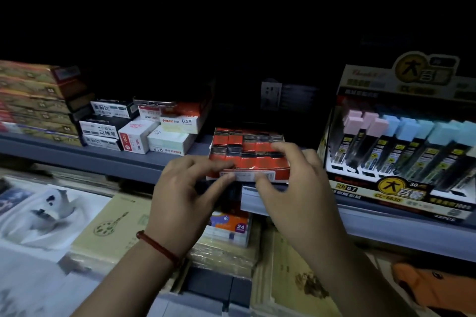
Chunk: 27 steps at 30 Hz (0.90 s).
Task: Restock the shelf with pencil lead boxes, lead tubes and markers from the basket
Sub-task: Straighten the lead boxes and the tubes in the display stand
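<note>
An open red display box (248,154) filled with several small red and black pencil lead cases sits at the front edge of the grey shelf (108,159). My left hand (185,195) grips its front left corner, thumb on the front label and fingers on top. My right hand (296,183) grips the front right corner, fingers curled over the cases, thumb on the front face. To the right stands a display stand of lead tubes (401,152) with pink and blue caps. The basket is out of view.
Small white and black boxes (139,128) are stacked left of the red box, with a phone (154,103) lying on top. Red and gold boxes (36,100) are piled at far left. Below the shelf lie notebooks (113,221) and a colour pen pack (229,226).
</note>
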Tool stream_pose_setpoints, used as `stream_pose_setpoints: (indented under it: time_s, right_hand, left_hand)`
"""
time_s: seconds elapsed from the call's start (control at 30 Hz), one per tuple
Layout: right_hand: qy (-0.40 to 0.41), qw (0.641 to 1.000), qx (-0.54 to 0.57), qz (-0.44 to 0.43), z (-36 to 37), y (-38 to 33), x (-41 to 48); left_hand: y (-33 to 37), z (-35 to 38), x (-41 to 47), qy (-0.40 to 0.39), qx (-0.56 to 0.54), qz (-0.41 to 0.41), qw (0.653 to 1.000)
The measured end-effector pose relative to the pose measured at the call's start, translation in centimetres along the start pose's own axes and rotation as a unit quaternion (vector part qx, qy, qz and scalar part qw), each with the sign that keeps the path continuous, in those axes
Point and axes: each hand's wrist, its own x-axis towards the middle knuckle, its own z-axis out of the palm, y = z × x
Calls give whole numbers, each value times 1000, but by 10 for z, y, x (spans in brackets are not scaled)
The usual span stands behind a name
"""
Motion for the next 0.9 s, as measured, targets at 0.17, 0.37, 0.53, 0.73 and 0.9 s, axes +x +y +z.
stream_pose_setpoints:
  time_s: [0.17,0.37,0.53,0.73,0.9]
  right_hand:
    - [-26,997,-57,-42,-2,0,-23]
    - [8,999,-32,-44,-2,-3,-32]
    - [44,997,-12,-61,-2,-3,-24]
    - [23,994,-36,-104,2,-9,8]
    - [-41,995,-25,-89,2,-2,19]
  left_hand:
    - [18,-8,-22,8,-33,-36,999]
    - [29,-12,-30,2,-112,-87,990]
    - [27,-22,-22,21,-265,-217,939]
    - [24,-21,-9,-83,-446,-373,809]
    - [20,-25,-10,-132,-482,-368,784]
